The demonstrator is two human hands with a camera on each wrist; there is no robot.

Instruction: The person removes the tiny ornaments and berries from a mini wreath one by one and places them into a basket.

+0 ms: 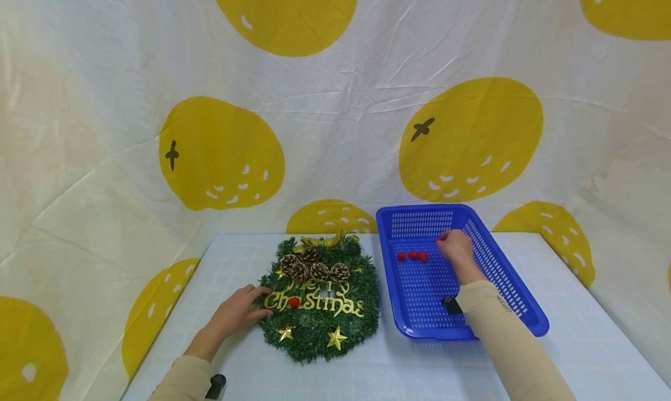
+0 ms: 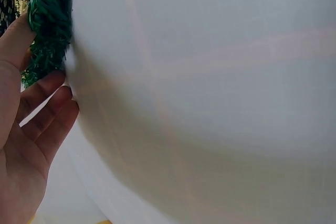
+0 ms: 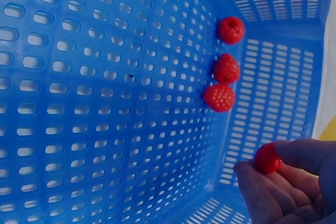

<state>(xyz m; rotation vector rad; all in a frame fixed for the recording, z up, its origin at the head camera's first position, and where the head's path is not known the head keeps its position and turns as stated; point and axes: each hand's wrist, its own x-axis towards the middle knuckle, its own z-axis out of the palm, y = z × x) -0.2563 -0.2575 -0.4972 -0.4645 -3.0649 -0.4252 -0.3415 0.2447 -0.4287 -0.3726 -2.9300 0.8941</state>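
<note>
The Christmas wreath [image 1: 362, 325] lies flat on the table, with pine cones [image 1: 320, 271], gold stars [image 1: 336, 338] and gold "Merry Christmas" lettering. One red raspberry [image 1: 293, 302] sits on its lettering. At the left rim, my left hand [image 1: 237, 310] holds the green edge [image 2: 50, 19] between thumb and fingers. Inside the blue basket [image 1: 394, 308], towards its far end, my right hand [image 1: 457, 250] pinches a red raspberry [image 3: 268, 159] between thumb and fingers. Three more raspberries [image 3: 219, 98] lie on the basket floor, to the left of that hand in the head view.
The basket has raised, slotted walls [image 1: 495, 261] and stands right of the wreath. A pale checked tablecloth [image 1: 377, 377] covers the table. Behind and at the sides hangs a white curtain [image 1: 335, 156] with large yellow fruit prints.
</note>
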